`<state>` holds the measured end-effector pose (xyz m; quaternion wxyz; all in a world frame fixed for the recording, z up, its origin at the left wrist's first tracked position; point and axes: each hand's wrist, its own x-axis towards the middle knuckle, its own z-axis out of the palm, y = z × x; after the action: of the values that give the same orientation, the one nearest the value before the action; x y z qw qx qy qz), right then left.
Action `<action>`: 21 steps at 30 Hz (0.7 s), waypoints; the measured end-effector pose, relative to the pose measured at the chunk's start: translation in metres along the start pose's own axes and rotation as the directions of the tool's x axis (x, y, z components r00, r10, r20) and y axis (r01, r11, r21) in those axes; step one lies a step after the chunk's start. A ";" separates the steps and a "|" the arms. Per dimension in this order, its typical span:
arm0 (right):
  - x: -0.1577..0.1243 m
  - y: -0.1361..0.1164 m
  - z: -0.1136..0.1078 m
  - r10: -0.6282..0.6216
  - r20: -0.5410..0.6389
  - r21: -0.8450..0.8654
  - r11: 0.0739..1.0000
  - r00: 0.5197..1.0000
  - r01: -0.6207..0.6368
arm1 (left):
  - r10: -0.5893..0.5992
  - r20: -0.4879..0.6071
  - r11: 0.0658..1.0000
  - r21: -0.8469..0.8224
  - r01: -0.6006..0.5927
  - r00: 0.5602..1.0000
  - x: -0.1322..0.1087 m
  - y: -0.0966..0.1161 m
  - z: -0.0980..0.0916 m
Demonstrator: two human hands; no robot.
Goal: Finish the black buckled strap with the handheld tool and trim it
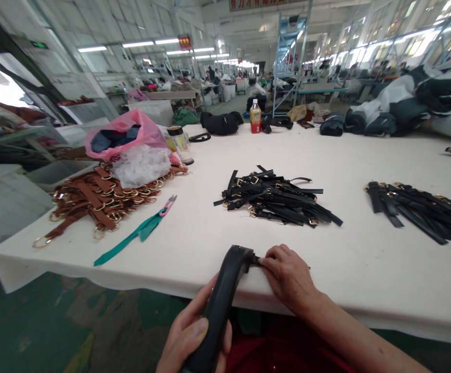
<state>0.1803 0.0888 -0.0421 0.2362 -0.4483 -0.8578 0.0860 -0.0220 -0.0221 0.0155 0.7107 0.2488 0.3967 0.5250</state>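
Black strap handle (225, 295) sits at the bottom centre of the frame, arched over the near edge of the counter (194, 243). Left hand (192, 336) is closed around its lower end, below the counter edge. Right hand (287, 277) rests on the counter with fingertips pinched shut on the handle's upper end, where a small tab meets the surface.

Progress, as judged: 1 piece is in hand; 2 piles of black straps with gold buckles lie beyond it, the centre pile (275, 199) in mid-frame and the right pile (423, 210) toward the right edge. Which pile is finished cannot be told.

Brown straps with rings (97, 199) lie at the left, under a pink bag (120, 137) and clear plastic. A teal ribbon (132, 238) runs toward the lower left, with pink snips (168, 205) at its upper end.

Edges and room: the handle overhangs the near edge, partly unsupported. Bare counter lies between the hands and the centre pile, and more to the right of the right hand. A bottle (255, 116) and dark bags stand well apart at the far side.
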 end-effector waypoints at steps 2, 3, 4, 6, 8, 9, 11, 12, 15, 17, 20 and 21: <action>0.000 0.000 0.000 0.013 0.002 0.008 1.000 1.000 -0.013 | 0.004 0.003 1.000 0.000 -0.004 1.000 0.000 0.001 0.001; 0.001 -0.001 0.000 0.017 0.005 0.010 1.000 1.000 -0.017 | 0.005 0.001 1.000 0.005 -0.005 1.000 0.000 0.002 0.001; 0.001 -0.002 -0.001 0.022 0.007 0.009 1.000 1.000 -0.022 | 0.005 -0.004 1.000 0.011 -0.005 1.000 0.001 0.002 0.002; 0.002 -0.003 -0.003 0.032 0.023 0.002 0.999 0.999 -0.032 | 0.019 -0.024 0.999 0.028 -0.019 1.000 0.001 0.003 0.002; 0.004 -0.005 -0.005 0.043 0.051 -0.012 0.999 0.998 -0.043 | 0.046 -0.044 0.998 0.052 -0.044 0.998 0.002 0.003 0.003; 0.004 -0.006 -0.006 0.048 0.065 -0.020 0.999 0.997 -0.047 | 0.058 -0.054 0.996 0.064 -0.054 0.997 0.002 0.003 0.004; 0.005 -0.008 -0.009 0.055 0.089 -0.030 0.998 0.995 -0.052 | 0.062 -0.065 0.995 0.084 -0.056 0.996 0.004 0.003 0.006; 0.005 -0.008 -0.010 0.057 0.098 -0.033 0.998 0.994 -0.054 | 0.060 -0.071 0.995 0.089 -0.053 0.996 0.004 0.002 0.006; 0.006 -0.009 -0.012 0.068 0.121 -0.043 0.997 0.990 -0.063 | 0.078 -0.091 0.993 0.096 -0.070 0.993 0.004 0.001 0.003; 0.007 -0.009 -0.013 0.078 0.128 -0.046 0.996 0.989 -0.073 | 0.097 -0.105 0.992 0.090 -0.088 0.990 0.004 0.000 -0.001; 0.008 -0.007 -0.011 0.093 0.127 -0.008 0.996 0.988 -0.093 | 0.108 -0.117 0.993 0.066 -0.101 0.987 0.001 0.001 -0.006; 0.007 -0.007 -0.010 0.100 0.124 0.013 0.995 0.987 -0.102 | 0.109 -0.117 0.993 0.059 -0.102 0.987 0.000 0.001 -0.008</action>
<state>0.1767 0.0903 -0.0285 0.1823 -0.4828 -0.8460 0.1338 -0.0287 -0.0219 0.0116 0.6499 0.2560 0.4387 0.5653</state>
